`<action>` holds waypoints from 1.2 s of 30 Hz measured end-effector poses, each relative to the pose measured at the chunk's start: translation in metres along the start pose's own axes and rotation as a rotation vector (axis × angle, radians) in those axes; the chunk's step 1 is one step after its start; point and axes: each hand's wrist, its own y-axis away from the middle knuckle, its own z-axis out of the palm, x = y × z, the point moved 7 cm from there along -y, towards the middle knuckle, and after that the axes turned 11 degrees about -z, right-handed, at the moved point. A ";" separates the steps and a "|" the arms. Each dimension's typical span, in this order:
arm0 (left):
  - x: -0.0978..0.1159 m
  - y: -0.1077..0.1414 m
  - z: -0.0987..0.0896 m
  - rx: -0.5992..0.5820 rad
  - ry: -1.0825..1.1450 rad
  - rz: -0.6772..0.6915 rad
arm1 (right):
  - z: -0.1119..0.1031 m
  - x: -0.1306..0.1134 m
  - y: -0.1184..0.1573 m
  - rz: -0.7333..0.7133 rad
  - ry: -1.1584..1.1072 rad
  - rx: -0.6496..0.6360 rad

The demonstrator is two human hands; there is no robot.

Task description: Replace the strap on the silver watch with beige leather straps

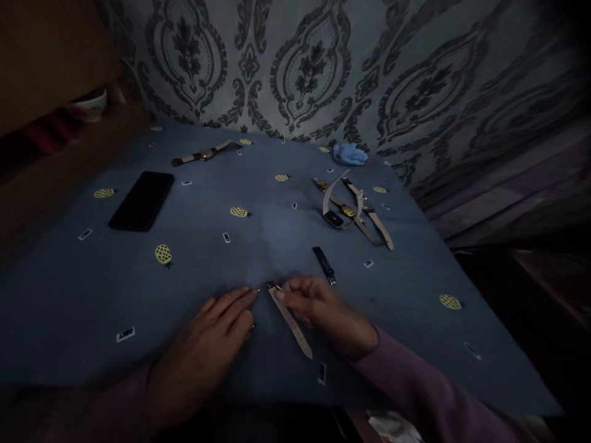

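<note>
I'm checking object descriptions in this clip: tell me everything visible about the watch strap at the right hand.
The watch strap is a slim, pale beige, leather-looking piece with a row of small holes, a dark far end and a tapered near tip. It slants across the blue table cover, tip toward the wearer's right. The fingers of the right hand hold it near the dark end. Whether it lies fully flat is unclear.

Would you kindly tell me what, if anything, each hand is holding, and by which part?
The right hand holds the pale strap near its dark end. A tiny shiny piece shows by the left hand; whether it is held cannot be told.
</note>
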 end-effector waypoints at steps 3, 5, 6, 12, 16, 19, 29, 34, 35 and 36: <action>0.000 -0.001 0.000 -0.002 0.003 -0.007 | -0.001 -0.001 0.001 -0.005 -0.024 0.006; 0.000 -0.002 0.000 -0.002 0.000 -0.017 | -0.001 -0.002 0.002 -0.008 -0.045 0.004; 0.000 -0.002 0.000 -0.004 0.001 -0.018 | -0.002 -0.001 0.002 -0.008 -0.056 0.003; 0.002 -0.002 -0.002 -0.010 -0.025 0.002 | -0.006 0.002 0.002 -0.006 -0.108 0.000; 0.001 -0.003 -0.003 -0.023 -0.032 -0.014 | -0.007 0.002 0.002 -0.020 -0.128 0.001; 0.001 -0.003 -0.002 -0.029 -0.011 -0.030 | -0.007 0.002 0.003 -0.023 -0.143 -0.006; -0.025 -0.012 -0.026 -0.038 0.681 -0.329 | -0.007 0.001 0.004 -0.041 -0.132 -0.034; -0.045 -0.029 -0.027 -0.205 1.429 -0.582 | -0.001 -0.002 0.005 -0.070 -0.100 -0.032; -0.044 -0.032 -0.026 -0.247 1.523 -0.591 | 0.000 -0.003 0.005 -0.077 -0.092 -0.035; -0.043 -0.035 -0.024 -0.288 1.594 -0.599 | 0.002 -0.005 0.006 -0.085 -0.083 -0.038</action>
